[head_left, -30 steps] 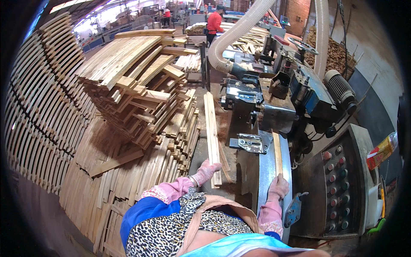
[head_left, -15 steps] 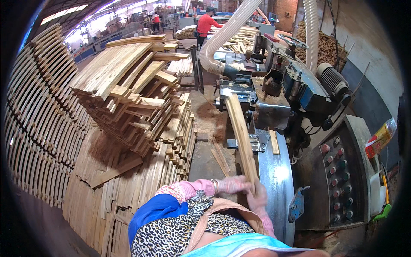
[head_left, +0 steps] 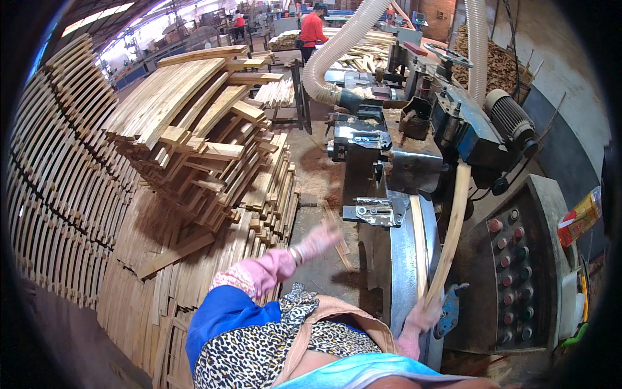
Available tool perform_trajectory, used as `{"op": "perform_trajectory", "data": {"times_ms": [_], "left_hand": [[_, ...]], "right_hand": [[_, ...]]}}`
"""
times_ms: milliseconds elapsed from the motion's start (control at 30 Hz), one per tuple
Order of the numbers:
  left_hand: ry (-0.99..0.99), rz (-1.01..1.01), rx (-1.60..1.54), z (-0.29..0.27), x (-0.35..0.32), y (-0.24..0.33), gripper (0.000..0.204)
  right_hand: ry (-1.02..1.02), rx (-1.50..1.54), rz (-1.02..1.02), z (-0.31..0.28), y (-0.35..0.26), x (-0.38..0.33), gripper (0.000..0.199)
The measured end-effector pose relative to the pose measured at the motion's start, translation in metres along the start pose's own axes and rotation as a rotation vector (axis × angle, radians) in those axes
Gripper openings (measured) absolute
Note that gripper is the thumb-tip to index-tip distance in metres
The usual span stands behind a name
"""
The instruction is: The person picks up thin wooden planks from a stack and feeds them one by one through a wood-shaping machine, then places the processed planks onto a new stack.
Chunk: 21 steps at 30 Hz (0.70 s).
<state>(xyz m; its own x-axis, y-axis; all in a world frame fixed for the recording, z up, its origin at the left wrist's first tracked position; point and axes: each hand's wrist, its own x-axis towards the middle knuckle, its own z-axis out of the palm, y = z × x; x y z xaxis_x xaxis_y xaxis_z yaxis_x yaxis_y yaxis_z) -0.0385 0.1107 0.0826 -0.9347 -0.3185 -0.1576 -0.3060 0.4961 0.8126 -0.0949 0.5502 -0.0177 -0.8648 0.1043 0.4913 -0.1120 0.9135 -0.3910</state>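
Observation:
My right hand (head_left: pixel 422 316) is closed round the near end of a long, slightly curved wooden strip (head_left: pixel 457 220). The strip slants up and away, along the right of the metal table, its far end by the blue machine housing. Beside it, a second wooden strip (head_left: pixel 420 240) lies lengthwise on the shiny metal table (head_left: pixel 402 279). My left hand (head_left: pixel 319 242), blurred by motion, reaches out over the floor left of the table. It holds nothing, and its fingers look stretched out.
Ahead stands a woodworking machine (head_left: pixel 359 139) with a ribbed hose (head_left: pixel 324 61) and a motor (head_left: pixel 510 117). A button panel (head_left: pixel 515 279) is at right. Wooden boards (head_left: pixel 188 97) are stacked at left, beside tall piles of curved slats (head_left: pixel 58 194). A person in red (head_left: pixel 313 29) works farther off.
The strip both hands held has left the machine's bed and swung right, now in my right hand alone. My left hand has let go and moved left and up. The other strip shows longer.

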Motion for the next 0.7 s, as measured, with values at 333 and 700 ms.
{"op": "perform_trajectory", "data": {"times_ms": [333, 700], "left_hand": [[1.303, 0.315, -0.23, -0.361, 0.239, 0.114, 0.035], [0.977, 0.095, -1.399, -0.54, 0.284, 0.104, 0.057]], "right_hand": [[-0.182, 0.087, 0.094, 0.066, -0.094, 0.083, 0.045], [-0.105, -0.322, 0.106, -0.16, -0.021, -0.13, 0.035]]}}
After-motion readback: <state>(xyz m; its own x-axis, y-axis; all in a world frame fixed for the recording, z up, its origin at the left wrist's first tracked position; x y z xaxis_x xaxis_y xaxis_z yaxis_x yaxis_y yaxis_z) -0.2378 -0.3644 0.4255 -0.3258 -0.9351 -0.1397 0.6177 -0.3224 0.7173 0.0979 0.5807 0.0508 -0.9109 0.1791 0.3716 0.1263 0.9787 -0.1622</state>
